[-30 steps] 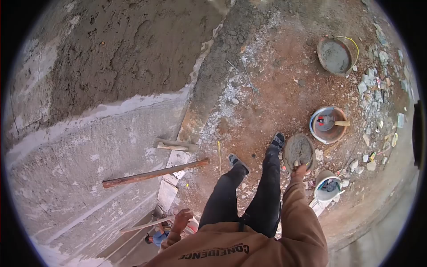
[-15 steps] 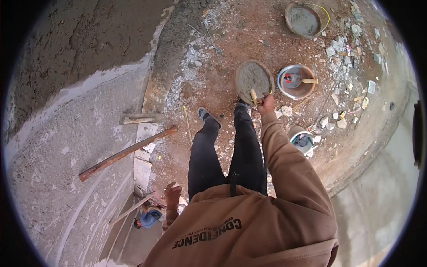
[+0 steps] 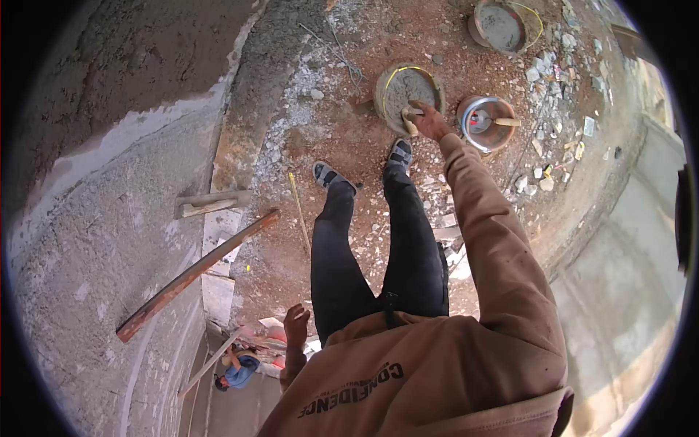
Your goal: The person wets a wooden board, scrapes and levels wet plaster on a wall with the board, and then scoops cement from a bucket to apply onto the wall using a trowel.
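Note:
My right hand (image 3: 431, 122) is closed around the pale wooden handle of a trowel (image 3: 409, 125), at the near edge of a bucket (image 3: 380, 102) of grey wet mortar (image 3: 412, 84). The trowel's blade cannot be made out. Along the bucket's far rim lies its yellow carrying handle. My left hand (image 3: 296, 323) hangs beside my left hip, fingers loosely bent and apart, holding nothing.
Right of the mortar bucket stands another bucket (image 3: 463, 116) with a wooden-handled tool (image 3: 507, 122) inside. A further mortar bucket (image 3: 475, 29) is behind. Rubble (image 3: 557, 87) litters the right. A wooden beam (image 3: 196, 277) and float (image 3: 212, 203) lie left; a person (image 3: 238, 371) is lower left.
The mortar bucket has moved slightly away from me, and its yellow handle has swung from near my right hand to the far rim. My right hand has moved forward with the trowel.

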A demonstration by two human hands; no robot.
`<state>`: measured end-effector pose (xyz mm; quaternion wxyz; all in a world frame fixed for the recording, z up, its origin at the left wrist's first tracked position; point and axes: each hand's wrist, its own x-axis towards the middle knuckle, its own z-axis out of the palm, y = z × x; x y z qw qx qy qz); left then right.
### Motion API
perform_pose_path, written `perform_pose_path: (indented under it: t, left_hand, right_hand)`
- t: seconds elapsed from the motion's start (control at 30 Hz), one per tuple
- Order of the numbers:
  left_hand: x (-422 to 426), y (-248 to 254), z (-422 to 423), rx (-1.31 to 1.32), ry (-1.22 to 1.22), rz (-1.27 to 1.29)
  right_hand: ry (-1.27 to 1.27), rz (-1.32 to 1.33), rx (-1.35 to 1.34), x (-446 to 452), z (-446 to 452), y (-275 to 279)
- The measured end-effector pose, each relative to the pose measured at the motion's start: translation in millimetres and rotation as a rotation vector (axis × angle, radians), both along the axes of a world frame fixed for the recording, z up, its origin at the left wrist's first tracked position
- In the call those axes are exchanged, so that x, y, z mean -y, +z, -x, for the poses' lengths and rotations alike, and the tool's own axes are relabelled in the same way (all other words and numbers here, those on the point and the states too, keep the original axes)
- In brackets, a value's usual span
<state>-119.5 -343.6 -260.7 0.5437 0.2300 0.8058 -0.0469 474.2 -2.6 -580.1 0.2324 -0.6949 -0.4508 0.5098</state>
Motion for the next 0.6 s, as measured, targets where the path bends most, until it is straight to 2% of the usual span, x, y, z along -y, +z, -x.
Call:
perform_pose_path:
  t: [0.03, 0.1, 0.13, 0.17, 0.2, 0.23, 0.27, 0.3, 0.33, 0.37, 0.4, 0.53, 0.6]
  left_hand:
    - [-31, -6, 2, 0.026, 0.018, -0.043]
    - [-73, -45, 45, 0.057, -0.031, -0.157]
    - [-114, -51, 59, 0.051, -0.228, -0.266]
    - [-135, -74, 87, 0.024, -0.186, -0.319]
    - [-173, -82, 101, -0.030, -0.272, -0.412]
    - [-208, -90, 116, -0.023, -0.140, -0.484]
    - [-236, -105, 144, -0.170, -0.230, -0.530]
    - [-285, -93, 132, -0.327, -0.291, -0.614]
    - [-322, -98, 144, -0.580, -0.482, -0.760]
    - [-356, -104, 159, -0.786, -0.624, -0.976]
    - [-397, -93, 153, -1.011, -0.772, -1.066]
    - [-511, -73, 158, -1.584, -0.878, -1.538]
    - [-556, -58, 189, -1.813, -0.904, -1.753]
  right_hand:
    - [-0.106, 0.075, -0.056, 15, -2, -25]
    - [-0.161, 0.117, 0.074, 25, -20, -55]
    - [-0.106, 0.118, 0.252, 34, -13, -31]
    - [-0.049, 0.114, 0.424, 41, -1, -15]
    - [-0.024, 0.133, 0.523, 57, 0, -35]
    - [-0.001, 0.139, 0.614, 68, -1, -63]
    - [-0.028, 0.206, 0.652, 70, 11, -58]
    - [-0.056, 0.208, 0.685, 75, 19, -74]
    - [0.036, 0.276, 0.736, 72, 22, -84]
    - [0.057, 0.122, 0.824, 94, 8, -147]
    - [0.108, 0.240, 0.833, 88, 12, -158]
    - [0.129, 0.594, 0.757, 59, 17, -196]
    - [0.232, 0.493, 0.786, 61, 6, -219]
